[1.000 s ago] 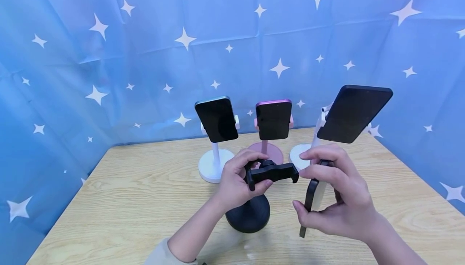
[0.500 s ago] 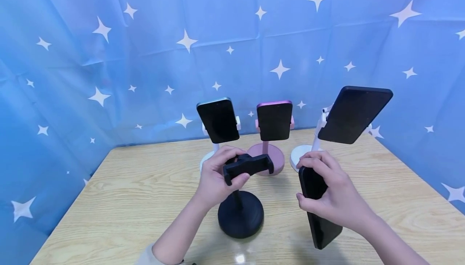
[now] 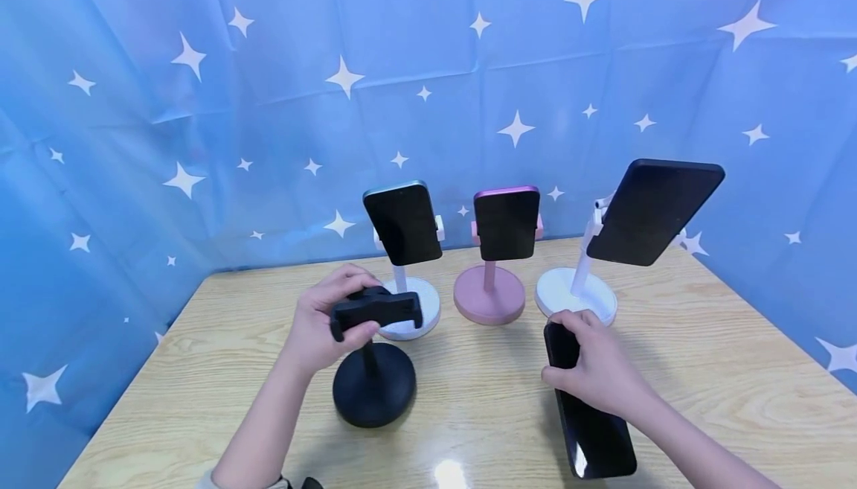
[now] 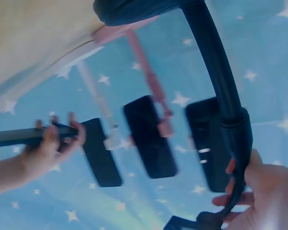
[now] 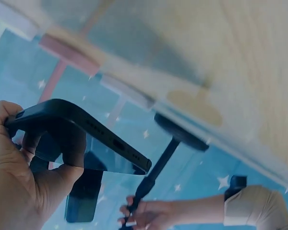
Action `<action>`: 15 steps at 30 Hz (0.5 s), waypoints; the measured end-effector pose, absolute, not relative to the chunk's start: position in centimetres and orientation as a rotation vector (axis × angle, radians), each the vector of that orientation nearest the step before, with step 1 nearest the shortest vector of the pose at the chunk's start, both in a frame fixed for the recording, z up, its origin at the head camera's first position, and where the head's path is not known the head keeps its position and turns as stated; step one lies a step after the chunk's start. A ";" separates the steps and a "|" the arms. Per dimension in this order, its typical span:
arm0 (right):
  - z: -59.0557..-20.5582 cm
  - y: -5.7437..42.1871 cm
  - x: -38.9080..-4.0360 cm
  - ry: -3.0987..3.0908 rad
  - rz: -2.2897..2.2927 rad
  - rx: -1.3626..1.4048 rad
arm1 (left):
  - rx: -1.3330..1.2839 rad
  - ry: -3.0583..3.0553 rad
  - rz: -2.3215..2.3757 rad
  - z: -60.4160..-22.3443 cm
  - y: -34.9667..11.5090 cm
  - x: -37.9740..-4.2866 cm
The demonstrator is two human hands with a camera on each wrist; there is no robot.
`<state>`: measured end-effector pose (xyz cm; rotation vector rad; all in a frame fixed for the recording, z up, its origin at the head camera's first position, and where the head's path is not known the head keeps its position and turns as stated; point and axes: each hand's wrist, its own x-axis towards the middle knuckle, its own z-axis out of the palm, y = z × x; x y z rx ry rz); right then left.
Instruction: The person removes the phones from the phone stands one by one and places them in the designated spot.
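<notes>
My left hand [image 3: 316, 329] grips a black phone stand [image 3: 375, 388] near its top, just behind the clamp [image 3: 378, 310]. The clamp has nothing between its arms, and the round base is close over the table. In the left wrist view the stand's pole [image 4: 216, 60] runs up from the fingers to the base. My right hand [image 3: 602, 370] holds a black phone [image 3: 596, 440] by its upper part, thumb on one side and fingers on the other, with its dark screen up. In the right wrist view the phone's port end [image 5: 117, 143] points away from the palm.
Behind stand three more phone stands, each bearing a phone: a white stand [image 3: 423, 309] at left, a pink one [image 3: 490, 303] in the middle and another white one [image 3: 562, 292] at right. The right phone [image 3: 656, 213] leans out widest. A blue star-patterned curtain [image 3: 268, 102] closes off the wooden table [image 3: 221, 370].
My left hand has carried the black stand leftward, away from the phone. My right hand has turned the phone from edge-on to screen up and lowered it toward the near side.
</notes>
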<state>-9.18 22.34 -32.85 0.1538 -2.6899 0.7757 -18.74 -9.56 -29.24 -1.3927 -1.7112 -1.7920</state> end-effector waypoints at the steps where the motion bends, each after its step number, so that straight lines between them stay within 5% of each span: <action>1: -33.1 22.3 -9.3 -2.704 0.776 0.140 | -1.393 -1.696 -1.804 -29.2 -10.0 -18.9; 15: -35.5 21.8 -9.5 -2.759 0.786 0.137 | -1.076 -1.809 -1.765 -28.7 -14.5 -22.9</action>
